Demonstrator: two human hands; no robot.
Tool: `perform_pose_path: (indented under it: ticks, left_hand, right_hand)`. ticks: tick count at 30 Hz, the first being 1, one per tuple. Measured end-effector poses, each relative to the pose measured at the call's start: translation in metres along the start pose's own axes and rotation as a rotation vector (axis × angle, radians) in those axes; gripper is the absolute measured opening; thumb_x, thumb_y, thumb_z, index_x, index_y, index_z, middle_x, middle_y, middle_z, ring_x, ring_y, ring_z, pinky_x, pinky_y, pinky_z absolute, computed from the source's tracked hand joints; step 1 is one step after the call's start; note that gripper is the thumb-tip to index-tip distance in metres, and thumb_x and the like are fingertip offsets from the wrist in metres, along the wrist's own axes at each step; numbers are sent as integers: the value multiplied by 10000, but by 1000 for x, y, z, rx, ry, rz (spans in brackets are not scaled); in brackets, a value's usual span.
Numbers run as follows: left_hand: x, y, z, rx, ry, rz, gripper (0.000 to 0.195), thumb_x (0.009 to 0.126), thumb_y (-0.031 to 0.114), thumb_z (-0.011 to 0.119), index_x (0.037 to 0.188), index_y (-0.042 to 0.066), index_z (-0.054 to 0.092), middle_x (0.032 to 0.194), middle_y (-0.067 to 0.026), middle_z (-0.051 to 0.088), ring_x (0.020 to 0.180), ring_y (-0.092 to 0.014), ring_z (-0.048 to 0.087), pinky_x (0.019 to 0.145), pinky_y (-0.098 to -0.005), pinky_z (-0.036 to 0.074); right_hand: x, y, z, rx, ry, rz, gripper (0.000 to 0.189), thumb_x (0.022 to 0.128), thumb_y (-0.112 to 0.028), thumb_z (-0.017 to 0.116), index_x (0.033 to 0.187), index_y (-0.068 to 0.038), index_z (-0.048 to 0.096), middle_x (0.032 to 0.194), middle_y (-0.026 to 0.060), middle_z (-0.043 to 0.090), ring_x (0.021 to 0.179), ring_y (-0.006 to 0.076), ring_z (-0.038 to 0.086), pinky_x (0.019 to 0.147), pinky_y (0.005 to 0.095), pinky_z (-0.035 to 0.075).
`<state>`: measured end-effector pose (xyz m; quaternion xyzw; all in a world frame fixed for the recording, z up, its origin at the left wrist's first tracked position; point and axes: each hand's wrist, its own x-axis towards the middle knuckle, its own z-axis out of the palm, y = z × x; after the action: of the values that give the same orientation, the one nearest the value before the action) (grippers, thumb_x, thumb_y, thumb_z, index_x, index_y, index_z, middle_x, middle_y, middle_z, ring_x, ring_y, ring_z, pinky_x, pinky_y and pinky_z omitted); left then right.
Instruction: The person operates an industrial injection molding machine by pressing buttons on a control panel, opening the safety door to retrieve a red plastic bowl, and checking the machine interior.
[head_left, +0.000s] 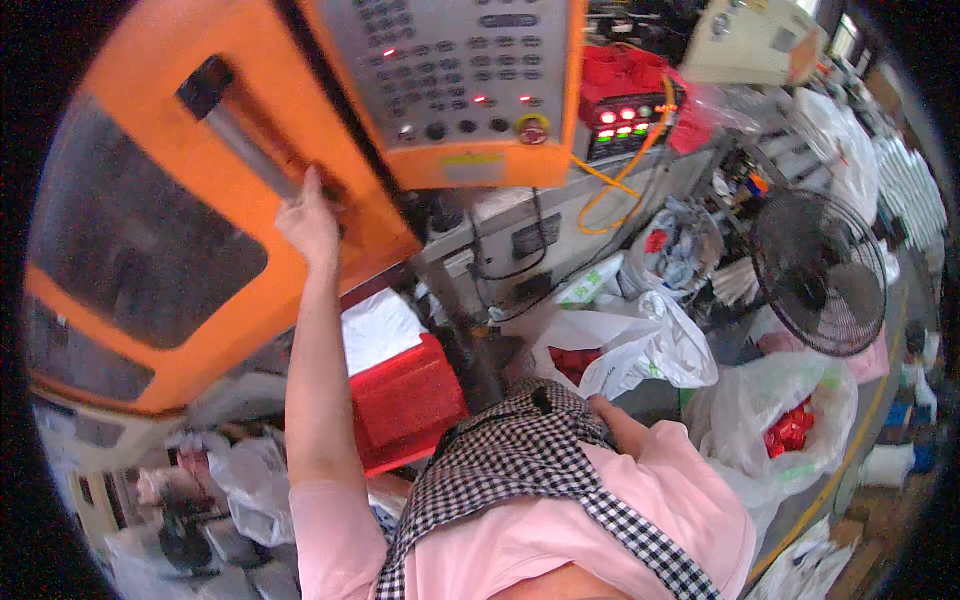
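My left hand (309, 221) is closed around the lower end of a grey bar handle (251, 150). The handle is fixed to an orange machine door (142, 75) with a dark window (150, 240). To the right of this hand stands a control panel (450, 82) with rows of buttons, a few lit red lamps and a red emergency stop button (533, 130). Only part of my right forearm shows beside the checked apron (517, 427); the right hand itself is out of view, hidden at my waist.
Below the door is a red plastic bin (409, 401) with white sheet material (381, 330) at its top. White plastic bags (652, 345) stand to the right, one (720, 420) with red pieces inside. A floor fan (817, 270) stands beyond. A yellow cable (611, 225) hangs below a red-topped box (622, 75).
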<state>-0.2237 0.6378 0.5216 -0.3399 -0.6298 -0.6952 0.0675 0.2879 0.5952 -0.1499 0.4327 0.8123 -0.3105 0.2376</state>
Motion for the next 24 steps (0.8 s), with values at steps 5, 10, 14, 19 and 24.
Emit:
perform_pose_path:
  ticks: [5, 10, 14, 19, 24]
  left_hand:
    - [-5, 9, -7, 49, -279, -219, 242, 781, 229, 621, 717, 4, 558, 582, -37, 544, 509, -121, 509, 485, -281, 427]
    - [-35, -55, -69, 214, -64, 399, 349, 778, 258, 626, 948, -12, 486, 915, -161, 511, 844, -232, 527, 710, -314, 429]
    - [-102, -94, -151, -414, -405, -563, 596, 843, 478, 420, 1179, -15, 425, 1086, -206, 515, 1008, -284, 495, 907, -373, 342]
    - [-165, -53, -213, -1460, -166, -829, 857, 735, 643, 420, 1344, 80, 204, 1364, -266, 158, 1280, -381, 139, 1020, -532, 121]
    - [-186, -30, -227, -1497, -47, -627, 828, 722, 634, 448, 1361, 179, 186, 1384, -238, 123, 1288, -378, 104, 1017, -559, 66]
  right_hand:
    - [-45, -5, -17, 56, 12, 24, 287, 634, -208, 621, 889, -77, 625, 768, 143, 622, 720, 334, 593, 651, 395, 478]
    - [-54, -25, -71, 24, -26, -30, 281, 644, -213, 616, 887, -74, 625, 760, 144, 621, 716, 335, 592, 648, 397, 476]
    - [-48, -45, -108, 33, -26, -77, 276, 652, -218, 612, 885, -71, 624, 755, 145, 620, 712, 336, 591, 646, 398, 474]
    - [-28, -68, -147, -19, -49, -169, 271, 662, -223, 608, 883, -68, 624, 747, 146, 619, 708, 336, 590, 644, 400, 472]
    - [-2, -81, -181, -99, -63, -260, 267, 672, -229, 603, 881, -65, 623, 740, 148, 618, 704, 337, 589, 642, 403, 470]
